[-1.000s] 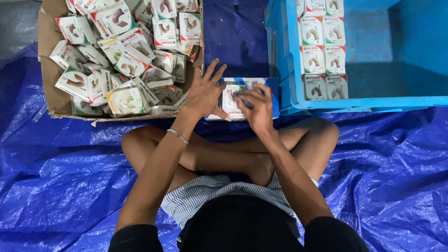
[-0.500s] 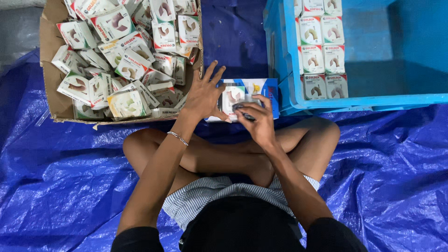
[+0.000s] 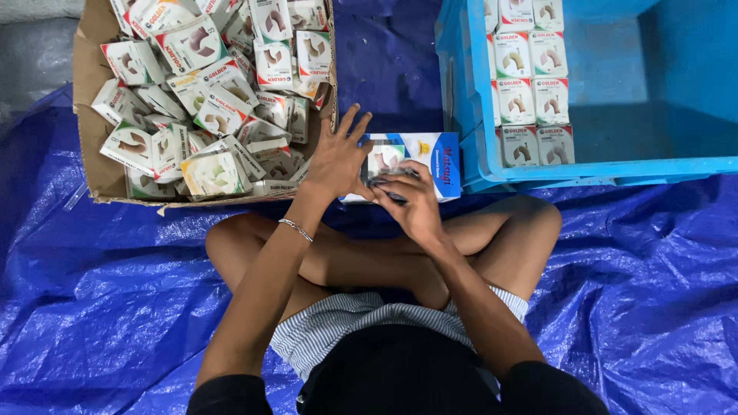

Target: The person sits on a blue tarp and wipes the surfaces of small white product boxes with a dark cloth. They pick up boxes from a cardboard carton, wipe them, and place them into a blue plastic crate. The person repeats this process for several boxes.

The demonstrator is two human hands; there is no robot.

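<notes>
Hands are meeting over a blue-and-white box (image 3: 419, 157) lying on the blue tarpaulin (image 3: 115, 307) ahead of the crossed legs. The left hand (image 3: 338, 157) is resting spread wide, fingers fanned, on the box's near-left end; a thin bracelet (image 3: 296, 229) is circling its wrist. The right hand (image 3: 411, 201) is curling its fingers narrowly against a small packet on the box top. Left of the left hand, a cardboard carton (image 3: 92, 154) is holding jumbled small white boxes (image 3: 207, 100); right of the right hand, a blue crate (image 3: 600, 165) is holding neat rows.
</notes>
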